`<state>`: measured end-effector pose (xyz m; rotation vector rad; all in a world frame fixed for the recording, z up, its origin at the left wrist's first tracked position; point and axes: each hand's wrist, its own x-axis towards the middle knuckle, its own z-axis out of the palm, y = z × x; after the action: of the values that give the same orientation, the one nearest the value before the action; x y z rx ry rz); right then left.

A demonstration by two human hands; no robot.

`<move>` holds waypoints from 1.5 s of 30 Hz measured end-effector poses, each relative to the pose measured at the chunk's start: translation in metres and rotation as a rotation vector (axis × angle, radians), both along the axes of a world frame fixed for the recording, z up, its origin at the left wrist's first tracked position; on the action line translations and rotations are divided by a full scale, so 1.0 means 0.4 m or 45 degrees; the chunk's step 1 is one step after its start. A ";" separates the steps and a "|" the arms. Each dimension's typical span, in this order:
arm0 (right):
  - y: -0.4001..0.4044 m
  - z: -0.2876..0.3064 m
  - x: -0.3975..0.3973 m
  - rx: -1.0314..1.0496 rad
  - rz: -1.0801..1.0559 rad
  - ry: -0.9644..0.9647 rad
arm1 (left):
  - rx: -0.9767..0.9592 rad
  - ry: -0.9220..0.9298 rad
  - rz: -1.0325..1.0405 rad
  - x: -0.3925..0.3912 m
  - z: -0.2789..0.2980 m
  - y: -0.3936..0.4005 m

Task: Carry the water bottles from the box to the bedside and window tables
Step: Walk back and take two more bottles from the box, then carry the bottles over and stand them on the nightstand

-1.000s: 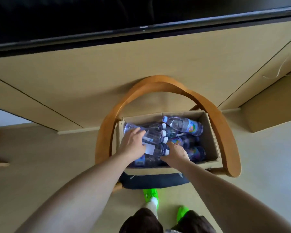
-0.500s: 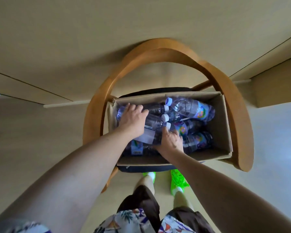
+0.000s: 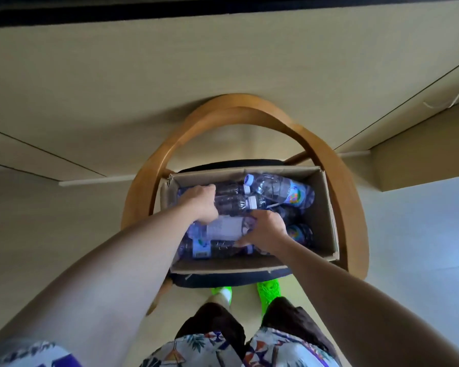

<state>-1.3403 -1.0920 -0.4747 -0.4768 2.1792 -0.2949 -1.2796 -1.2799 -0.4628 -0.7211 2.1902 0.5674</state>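
Ribbed clear bottle (image 3: 224,229), right hand (image 3: 266,230), cardboard box (image 3: 326,207)

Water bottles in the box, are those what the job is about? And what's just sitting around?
Part of the job:
water bottles
cardboard box
left hand, on the bottles
right hand, grip on the white-labelled bottle

Just there:
wooden chair
beige cabinet
green shoes
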 end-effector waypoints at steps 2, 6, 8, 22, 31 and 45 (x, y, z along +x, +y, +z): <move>-0.013 0.048 -0.047 -0.059 -0.023 0.030 | 0.079 -0.049 0.172 -0.004 0.038 -0.002; -0.033 0.142 -0.125 -0.247 -0.128 0.041 | 0.226 0.016 0.563 0.015 0.109 0.000; -0.045 0.186 -0.155 -0.373 -0.153 0.008 | 0.391 0.129 0.828 0.027 0.146 0.012; -0.140 0.443 -0.079 -0.922 -0.456 -1.233 | 0.933 1.011 1.841 0.238 0.485 0.189; -0.178 0.605 0.345 -0.607 0.408 -1.354 | 0.546 1.565 2.410 0.606 0.610 0.327; 0.237 0.759 1.287 -0.415 1.321 -1.455 | -0.328 1.925 3.046 1.442 0.757 1.006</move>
<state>-0.8255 -0.9972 -0.1711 -1.1773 0.6219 -0.2345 -0.7026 -0.8777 -0.1599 1.5530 -0.2547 -0.9628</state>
